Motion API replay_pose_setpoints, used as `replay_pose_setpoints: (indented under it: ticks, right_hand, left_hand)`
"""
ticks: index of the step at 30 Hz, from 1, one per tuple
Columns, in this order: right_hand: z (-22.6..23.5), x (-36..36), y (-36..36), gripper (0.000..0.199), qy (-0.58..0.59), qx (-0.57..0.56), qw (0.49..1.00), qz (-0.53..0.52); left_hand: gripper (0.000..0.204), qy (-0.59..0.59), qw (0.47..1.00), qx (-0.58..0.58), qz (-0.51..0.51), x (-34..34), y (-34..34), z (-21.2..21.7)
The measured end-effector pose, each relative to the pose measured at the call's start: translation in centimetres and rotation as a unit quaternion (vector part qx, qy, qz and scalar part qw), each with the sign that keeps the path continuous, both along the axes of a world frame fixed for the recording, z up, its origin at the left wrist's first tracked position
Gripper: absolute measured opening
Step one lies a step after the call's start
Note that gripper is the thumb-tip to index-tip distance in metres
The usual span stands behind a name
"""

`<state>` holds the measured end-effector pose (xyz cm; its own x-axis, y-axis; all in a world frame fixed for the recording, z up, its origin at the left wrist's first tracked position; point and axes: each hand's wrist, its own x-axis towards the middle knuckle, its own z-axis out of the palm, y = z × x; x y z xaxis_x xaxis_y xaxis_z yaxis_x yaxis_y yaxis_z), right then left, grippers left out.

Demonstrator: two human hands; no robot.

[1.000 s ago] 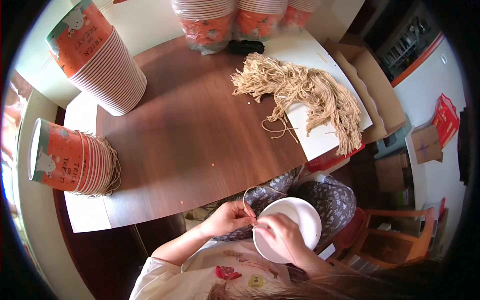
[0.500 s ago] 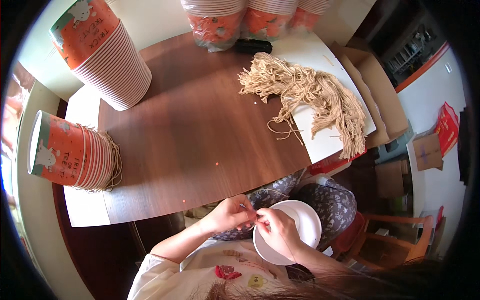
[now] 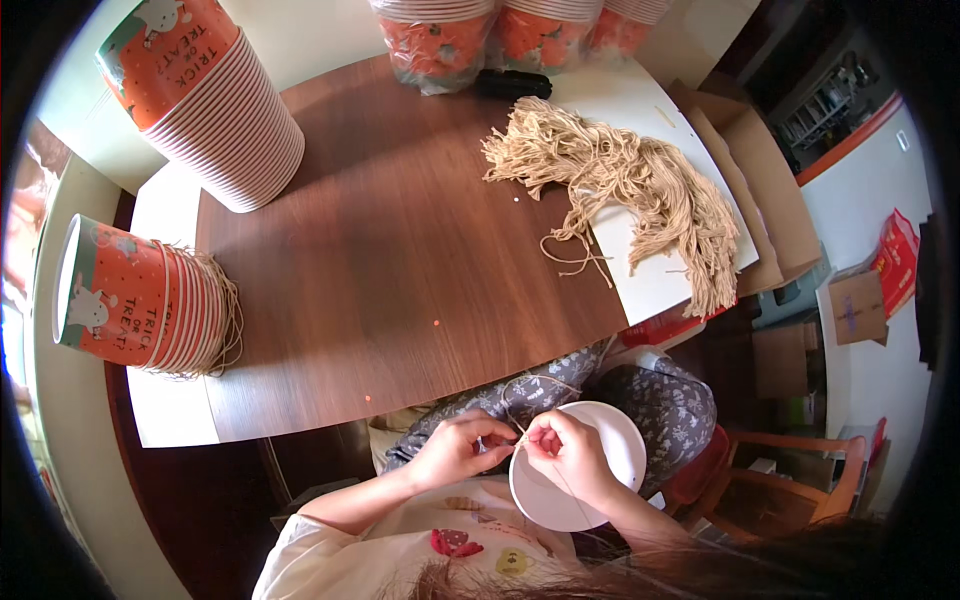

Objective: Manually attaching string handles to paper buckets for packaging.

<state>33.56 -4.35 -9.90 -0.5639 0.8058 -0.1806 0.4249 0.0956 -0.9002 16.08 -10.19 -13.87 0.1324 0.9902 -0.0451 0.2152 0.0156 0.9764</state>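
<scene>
In my lap rests a white paper bucket, tilted so that its pale round surface faces up. My right hand reaches over it, thumb and fingers pinched on a thin beige string at the bucket's left rim. Opposite, my left hand has its thumb and fingertips closed round the same string, almost touching the right fingertips. One length of the string loops up over my patterned trousers; another runs down across the bucket. The exact spot where string meets rim is partly covered by my fingers.
A bundle of cut beige strings lies on the table's right. At left stand a tall stack of orange buckets and a lying stack with strings. Wrapped buckets and a black object are at the back.
My hands have moved slightly apart, and the string between them now shows more clearly, with a loop rising above the bucket. My right hand has turned a little, its fingers more curled.
</scene>
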Motion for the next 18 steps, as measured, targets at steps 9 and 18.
replay_pose_setpoints:
  ticks: [9,18]
  right_hand:
    - [0.1,-0.2,0.0,0.013,0.004,0.003,1.0,0.008]
    - [0.2,0.0,0.0,0.016,0.009,0.003,1.0,0.015]
  left_hand:
    - [0.015,0.107,0.986,0.121,0.037,0.9,-0.4,-0.9]
    - [0.016,-0.085,0.995,-0.018,0.052,1.3,-1.2,-0.7]
